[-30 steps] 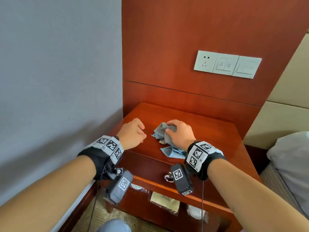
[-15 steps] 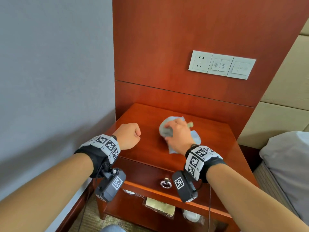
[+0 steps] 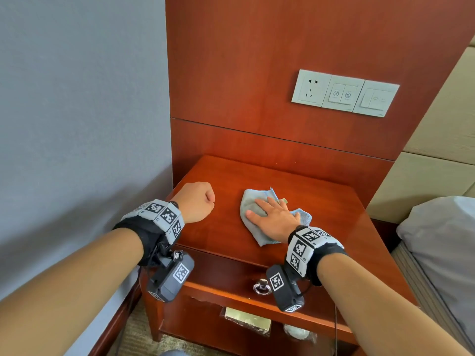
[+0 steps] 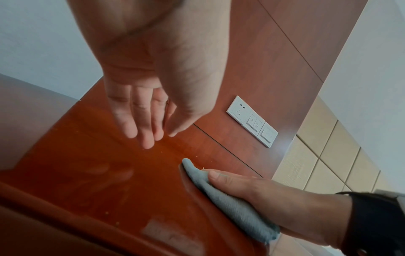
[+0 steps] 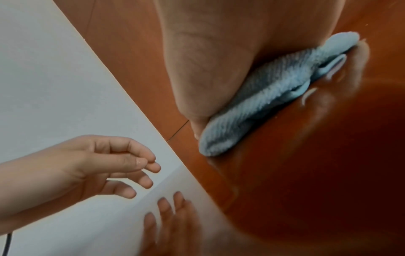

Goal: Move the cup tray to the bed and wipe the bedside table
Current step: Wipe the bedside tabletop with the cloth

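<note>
My right hand (image 3: pixel 276 219) lies flat on blue cloth (image 3: pixel 250 213), fingers straight and spread, pressing it down on bedside table (image 3: pixel 334 214). Cloth sits under my palm, bunched, edges poking out left and right of hand. My left hand (image 3: pixel 196 201) hangs just over table's left side, near grey wall (image 3: pixel 77 111), fingers loosely curled, holding nothing. Cloth well apart from left hand. Farther back, white switch plate (image 3: pixel 344 92) on wood panel. Cup tray not seen
</note>
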The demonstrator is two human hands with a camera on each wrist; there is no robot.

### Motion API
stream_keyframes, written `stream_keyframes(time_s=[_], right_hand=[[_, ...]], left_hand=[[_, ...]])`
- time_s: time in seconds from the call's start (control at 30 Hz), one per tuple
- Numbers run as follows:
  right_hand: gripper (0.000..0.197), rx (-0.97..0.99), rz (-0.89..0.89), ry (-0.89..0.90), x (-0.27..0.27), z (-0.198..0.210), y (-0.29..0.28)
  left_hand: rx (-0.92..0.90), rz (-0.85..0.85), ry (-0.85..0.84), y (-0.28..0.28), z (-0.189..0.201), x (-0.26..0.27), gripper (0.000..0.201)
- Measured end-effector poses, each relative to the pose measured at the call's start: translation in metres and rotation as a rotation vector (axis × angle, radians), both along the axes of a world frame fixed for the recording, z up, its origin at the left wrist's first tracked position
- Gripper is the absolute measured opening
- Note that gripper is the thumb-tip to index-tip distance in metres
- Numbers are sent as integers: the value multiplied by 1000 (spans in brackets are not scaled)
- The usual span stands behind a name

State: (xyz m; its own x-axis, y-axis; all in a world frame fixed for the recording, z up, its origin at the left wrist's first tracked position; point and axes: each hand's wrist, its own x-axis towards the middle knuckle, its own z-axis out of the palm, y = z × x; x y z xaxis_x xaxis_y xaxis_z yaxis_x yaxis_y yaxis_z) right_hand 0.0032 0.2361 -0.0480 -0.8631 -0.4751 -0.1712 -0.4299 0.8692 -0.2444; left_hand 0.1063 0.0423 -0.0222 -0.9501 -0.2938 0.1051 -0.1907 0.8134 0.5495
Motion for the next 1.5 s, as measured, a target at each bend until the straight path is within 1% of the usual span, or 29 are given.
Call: stream_keyframes(time_s=[0.13,0.27,0.33,0.4,0.53,0.6,0.7,0.83,0.97,1.07,1.2,1.33,1.5], right_hand=[[65,-38,-20,9,-3,-3,-16],[61,-60,2,-7,-5,-3,-59],[62,-53,54,-26,-3,-3,-92],[59,-67,149,-27,3,-6,-128],[54,-91,348,-23,31,-6,-191],[51,-67,396,-32,44,-4,-211],[38,-25,408,-31,52,-1,-222],[37,-95,432,-44,58,3,-209],[37,-171,460,-66,80,1,-189],[42,-266,441,-67,96,-2,-167],[46,-315,384,-56,99,-13,-130],[41,-333,296,-32,87,-16,-76],[44,-310,128,20,60,-20,-1]], left_hand=[[-24,-16,15,-10,-2,-7,11],[-36,4,37,-33,4,-7,9],[-33,44,59,-53,9,-4,10],[0,107,74,-78,13,1,13],[114,237,116,-127,16,13,30],[145,252,113,-139,16,19,27],[132,259,115,-143,15,23,22],[134,256,91,-135,7,29,17],[163,259,67,-116,0,33,19],[211,286,75,-95,4,36,21],[327,299,127,-57,12,41,24],[276,211,121,-14,13,38,23],[225,106,85,39,-1,20,20]])
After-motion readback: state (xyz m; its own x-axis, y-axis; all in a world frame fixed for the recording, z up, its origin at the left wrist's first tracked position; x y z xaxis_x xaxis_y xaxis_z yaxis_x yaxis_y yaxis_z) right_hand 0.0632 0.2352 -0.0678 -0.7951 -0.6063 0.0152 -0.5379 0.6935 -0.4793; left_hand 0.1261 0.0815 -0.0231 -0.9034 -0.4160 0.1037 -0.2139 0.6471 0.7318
